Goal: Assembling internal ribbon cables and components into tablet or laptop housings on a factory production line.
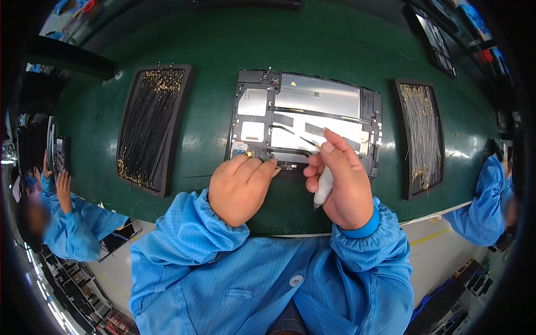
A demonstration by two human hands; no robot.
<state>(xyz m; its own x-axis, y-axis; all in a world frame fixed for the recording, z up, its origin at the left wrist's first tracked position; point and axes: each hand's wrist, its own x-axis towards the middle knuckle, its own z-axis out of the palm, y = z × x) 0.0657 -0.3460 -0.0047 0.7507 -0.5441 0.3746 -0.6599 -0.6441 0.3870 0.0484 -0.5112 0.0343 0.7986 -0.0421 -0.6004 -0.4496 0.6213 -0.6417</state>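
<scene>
In front of me lies an opened flat electronic device (254, 100), with a black frame, silver panels and dark ribbon strips. My left hand (240, 187) is closed at its near edge, thumb and forefinger together over the small parts there. What they pinch is hidden. A thin black cable (195, 177) runs out on the green table to the left of this hand. My right hand (349, 187) is closed round tweezers with a white-wrapped body (324, 187). Their dark tips point left over the device's lower middle. The forefinger is raised off the tool.
A black tray of black cables with gold-coloured ends (148, 128) stands left on the green table (209, 95). On the right is a tray of grey cables (421, 137). Another dark device (432, 39) lies far right. People in blue (72, 223) sit at both sides.
</scene>
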